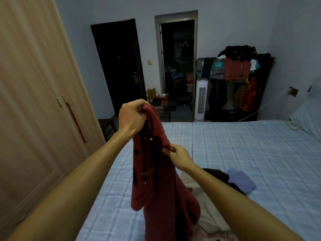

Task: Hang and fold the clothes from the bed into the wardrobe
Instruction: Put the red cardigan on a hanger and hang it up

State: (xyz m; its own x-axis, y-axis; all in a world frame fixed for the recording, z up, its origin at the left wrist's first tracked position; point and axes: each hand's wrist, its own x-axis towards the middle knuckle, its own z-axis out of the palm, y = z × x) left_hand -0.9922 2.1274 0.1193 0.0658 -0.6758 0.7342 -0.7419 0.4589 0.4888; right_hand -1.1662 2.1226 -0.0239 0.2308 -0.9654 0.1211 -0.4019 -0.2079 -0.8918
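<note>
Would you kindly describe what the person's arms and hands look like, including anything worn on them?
Both arms are bare as far as the view shows: no sleeves or cuffs on the left arm or right arm. The left hand and right hand wear no gloves and show no rings. Neither wrist carries a watch or band.

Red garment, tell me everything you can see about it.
The red garment looks like soft, thick fabric, dark red with black patches and small pale tips. It hangs lengthwise, crumpled, above the bed. The left hand grips its bunched top; the right hand pinches a fold lower down. Its lower end runs out of view, so its full shape cannot be told.
</note>
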